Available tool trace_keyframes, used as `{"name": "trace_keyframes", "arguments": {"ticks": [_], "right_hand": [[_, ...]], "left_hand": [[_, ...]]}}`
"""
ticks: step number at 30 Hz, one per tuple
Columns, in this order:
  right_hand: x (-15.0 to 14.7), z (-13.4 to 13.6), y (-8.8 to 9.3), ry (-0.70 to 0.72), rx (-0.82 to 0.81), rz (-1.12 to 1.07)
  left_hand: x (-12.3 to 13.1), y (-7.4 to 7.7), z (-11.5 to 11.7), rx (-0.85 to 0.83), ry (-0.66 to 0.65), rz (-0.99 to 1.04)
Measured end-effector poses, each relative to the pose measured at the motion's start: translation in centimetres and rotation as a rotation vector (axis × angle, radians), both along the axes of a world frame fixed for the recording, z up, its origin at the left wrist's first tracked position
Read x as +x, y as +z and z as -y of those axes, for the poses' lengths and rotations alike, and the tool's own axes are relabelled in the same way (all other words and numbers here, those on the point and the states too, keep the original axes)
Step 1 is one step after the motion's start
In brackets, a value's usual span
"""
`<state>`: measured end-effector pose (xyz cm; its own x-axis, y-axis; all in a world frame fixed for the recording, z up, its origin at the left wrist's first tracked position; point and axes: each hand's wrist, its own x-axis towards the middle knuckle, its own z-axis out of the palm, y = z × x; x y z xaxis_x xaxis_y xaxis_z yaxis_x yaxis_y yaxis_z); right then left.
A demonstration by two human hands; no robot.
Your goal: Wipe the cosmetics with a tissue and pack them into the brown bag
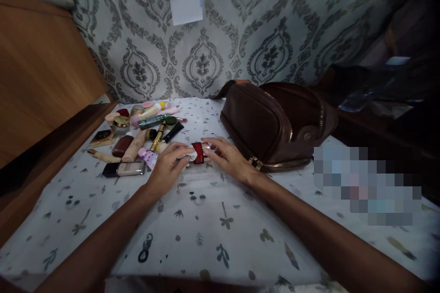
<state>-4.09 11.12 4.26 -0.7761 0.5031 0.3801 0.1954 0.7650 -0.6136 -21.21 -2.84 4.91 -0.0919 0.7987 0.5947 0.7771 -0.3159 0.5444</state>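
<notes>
Two hands meet at a small red container [198, 153] over the patterned white cloth [185, 233].
The right hand's [225, 158] grip is closed on the container's paler end, while the left hand's [170, 162] grip pinches a white wad [188, 154] against the other; whether the container touches the cloth cannot be told. Just beside the left hand lie a purple-patterned tube [147, 157] and a black-capped bottle [131, 169], with a green tube [151, 122] and a gold-lidded jar [121, 124] farther back. A brown bag [252, 119], unzipped, stands near the right hand, before damask wallpaper [202, 62].
</notes>
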Motion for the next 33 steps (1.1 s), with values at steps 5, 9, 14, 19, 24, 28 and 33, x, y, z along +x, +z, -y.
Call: {"name": "trace_keyframes", "arguments": {"ticks": [5, 9, 14, 19, 24, 28, 33], "right_hand": [[0.2, 0.6, 0.4, 0.072, 0.091, -0.016], [0.1, 1.0, 0.8, 0.029, 0.077, 0.069], [0.0, 1.5, 1.0, -0.034, 0.070, 0.175], [0.2, 1.8, 1.1, -0.001, 0.152, 0.210], [1.0, 2.3, 1.2, 0.001, 0.158, 0.144], [1.8, 2.7, 0.6, -0.013, 0.148, 0.050], [2.5, 2.8, -0.6, -0.033, 0.131, -0.083]], "left_hand": [[0.1, -0.2, -0.1, -0.028, -0.023, 0.098], [0.1, -0.1, -0.1, -0.052, -0.037, 0.147], [0.3, 0.1, 0.1, -0.115, -0.064, 0.192], [0.8, 0.2, 0.4, -0.162, -0.072, 0.227], [1.3, 0.7, 0.6, -0.188, -0.092, 0.249], [1.8, 0.7, 0.7, -0.172, -0.085, 0.218], [2.8, -0.1, 0.8, -0.027, -0.175, 0.100]]}}
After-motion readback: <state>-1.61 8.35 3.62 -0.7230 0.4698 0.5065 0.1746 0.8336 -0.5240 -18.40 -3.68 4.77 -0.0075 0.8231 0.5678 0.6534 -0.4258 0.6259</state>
